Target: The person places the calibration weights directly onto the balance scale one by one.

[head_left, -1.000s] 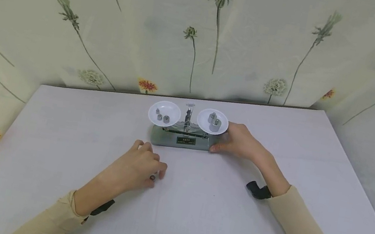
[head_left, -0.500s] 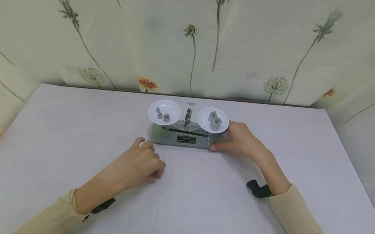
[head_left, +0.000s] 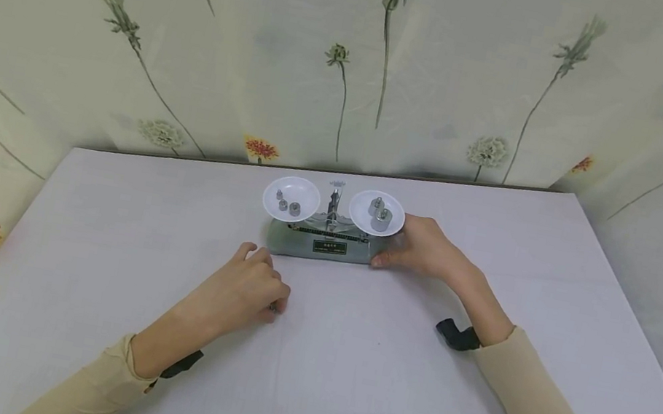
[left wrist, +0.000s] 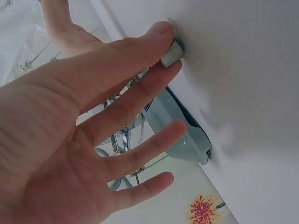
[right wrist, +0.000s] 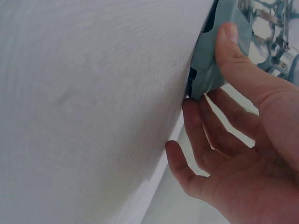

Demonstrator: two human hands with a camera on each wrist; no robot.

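Note:
A green balance scale (head_left: 292, 242) with two white pans stands toward the back of the table. Several small metal weights (head_left: 294, 208) sit in its left pan (head_left: 304, 192); two larger ones (head_left: 381, 220) are in the right pan (head_left: 359, 210). In front of the scale, my left hand (head_left: 243, 291) pinches another metal weight (left wrist: 172, 54) between thumb and index finger, low over the cloth, its other fingers spread. My right hand (head_left: 427, 250) grips the right end of the base, thumb on the front and fingers around the end, as the right wrist view shows.
White cloth (head_left: 372, 392) covers the table. Behind it and at the sides hangs a flower-patterned curtain (head_left: 251, 59), close to the table's back edge. A black wrist mount (head_left: 457, 335) sticks out below the right wrist.
My left hand has shifted slightly left, its thumb and index finger drawing in with the weight. The right hand and the scale have stayed put.

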